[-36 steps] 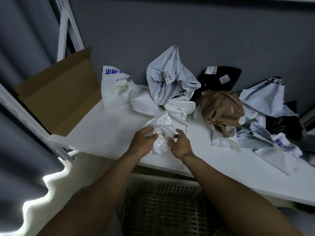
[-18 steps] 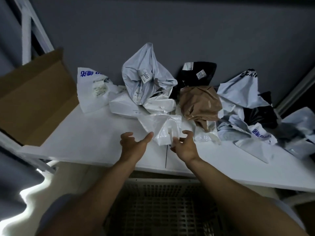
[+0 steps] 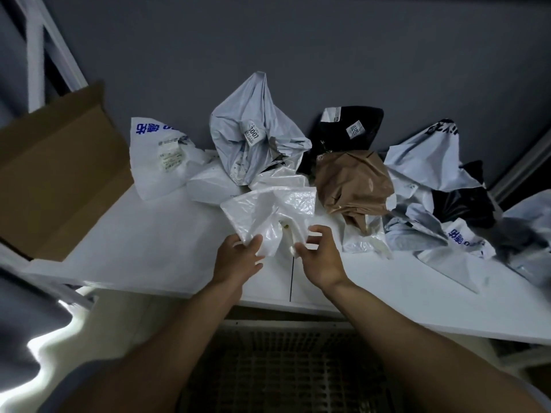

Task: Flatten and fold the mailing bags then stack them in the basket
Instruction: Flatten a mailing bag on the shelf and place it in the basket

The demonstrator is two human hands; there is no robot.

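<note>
Though crumpled, glossy white mailing bag (image 3: 265,210)

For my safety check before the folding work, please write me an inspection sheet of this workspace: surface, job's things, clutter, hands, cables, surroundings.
Surface: white tabletop, seam down its middle.
Job's things: crumpled white plastic mailing bag held at the front; crumpled grey bag, brown bag and black bag piled behind; white slatted basket below the table edge.
Clutter: open brown cardboard box at left.
Hands: left hand grips the white bag; right hand at its lower edge, grip unclear.
Cables: nothing seen.
Surroundings: grey wall, white metal frame.
</note>
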